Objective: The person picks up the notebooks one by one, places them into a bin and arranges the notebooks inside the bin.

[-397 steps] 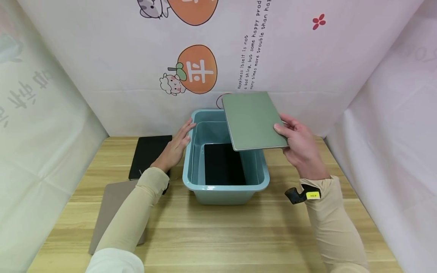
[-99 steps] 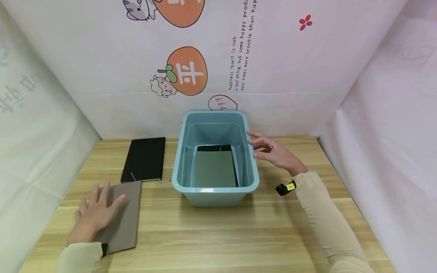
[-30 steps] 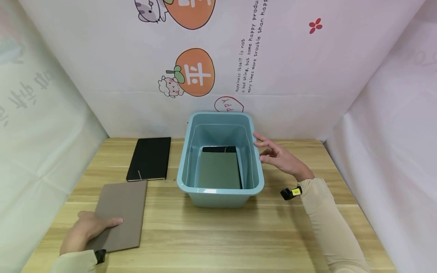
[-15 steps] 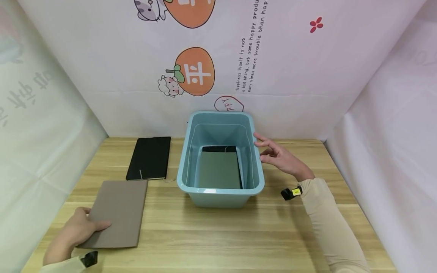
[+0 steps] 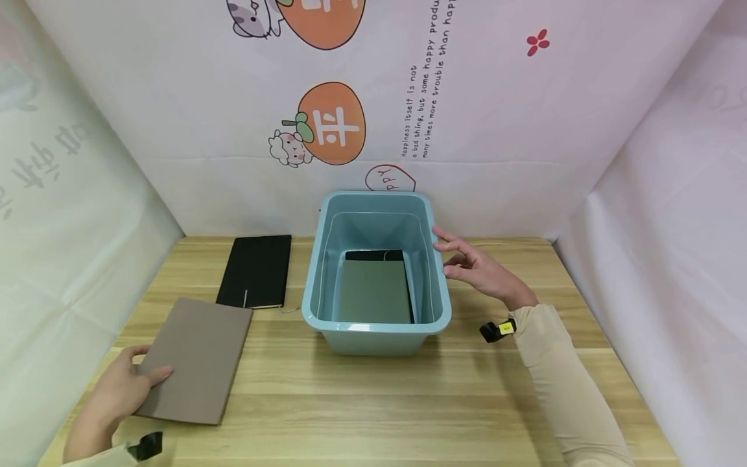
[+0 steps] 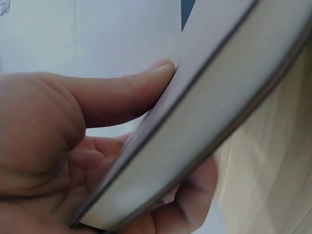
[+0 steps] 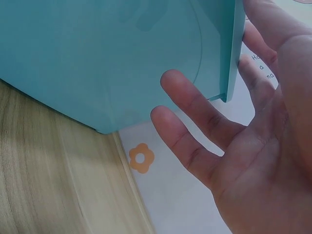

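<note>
And here's the left hand (image 5: pixel 119 386), out to the left and near side of the blue bin (image 5: pixel 376 327), gripping a taupe notebook (image 5: pixel 201 363): thumb across the cover, fingers curled underneath, the whole thing tilted! Whether any edge of it touches the wooden table (image 5: pixel 327 408) can't be told. Over on the bin's right, the right hand (image 5: pixel 481 269) grips nothing, fingers loosely extended, fingertips up at the rim. Look inside the bin: 1 green notebook (image 5: pixel 375 292) lies there, a black book (image 5: pixel 362 255) peeking out from beneath it. Left of the bin, 1 black notebook (image 5: pixel 257 269) lies on the table. Behind the bin rises a white backdrop (image 5: pixel 484 97), printed with orange fruit, 2 cartoon animals and lettering.
</note>
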`<state>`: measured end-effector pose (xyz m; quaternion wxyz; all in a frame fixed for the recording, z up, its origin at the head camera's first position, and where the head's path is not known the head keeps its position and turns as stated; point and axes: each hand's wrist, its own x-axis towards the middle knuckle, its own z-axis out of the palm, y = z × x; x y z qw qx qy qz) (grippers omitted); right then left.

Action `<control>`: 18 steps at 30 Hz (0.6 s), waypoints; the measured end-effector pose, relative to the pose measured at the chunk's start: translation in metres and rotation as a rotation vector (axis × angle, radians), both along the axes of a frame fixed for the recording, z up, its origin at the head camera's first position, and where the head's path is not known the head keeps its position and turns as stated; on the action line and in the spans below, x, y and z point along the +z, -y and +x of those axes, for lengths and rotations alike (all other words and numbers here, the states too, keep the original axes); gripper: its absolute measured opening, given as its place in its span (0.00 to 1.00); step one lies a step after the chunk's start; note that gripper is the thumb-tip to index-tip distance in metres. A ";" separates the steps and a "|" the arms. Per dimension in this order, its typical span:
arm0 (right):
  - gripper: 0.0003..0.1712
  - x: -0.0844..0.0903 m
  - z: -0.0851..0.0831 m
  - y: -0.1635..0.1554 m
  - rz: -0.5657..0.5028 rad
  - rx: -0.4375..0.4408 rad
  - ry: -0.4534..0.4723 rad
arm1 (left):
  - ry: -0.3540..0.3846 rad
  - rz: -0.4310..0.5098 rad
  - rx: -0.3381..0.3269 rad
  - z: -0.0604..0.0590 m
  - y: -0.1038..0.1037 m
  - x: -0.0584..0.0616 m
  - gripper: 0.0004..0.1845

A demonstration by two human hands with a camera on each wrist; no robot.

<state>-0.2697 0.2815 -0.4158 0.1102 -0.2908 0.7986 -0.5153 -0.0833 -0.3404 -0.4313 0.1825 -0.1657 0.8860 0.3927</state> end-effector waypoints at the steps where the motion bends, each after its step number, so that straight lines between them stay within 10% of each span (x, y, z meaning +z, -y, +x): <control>1: 0.25 0.000 0.000 0.000 0.000 0.001 -0.001 | -0.008 0.005 -0.002 0.000 0.000 0.001 0.46; 18: 0.25 -0.001 0.000 0.000 -0.008 0.002 -0.001 | -0.164 -0.072 -0.026 0.003 0.004 0.013 0.42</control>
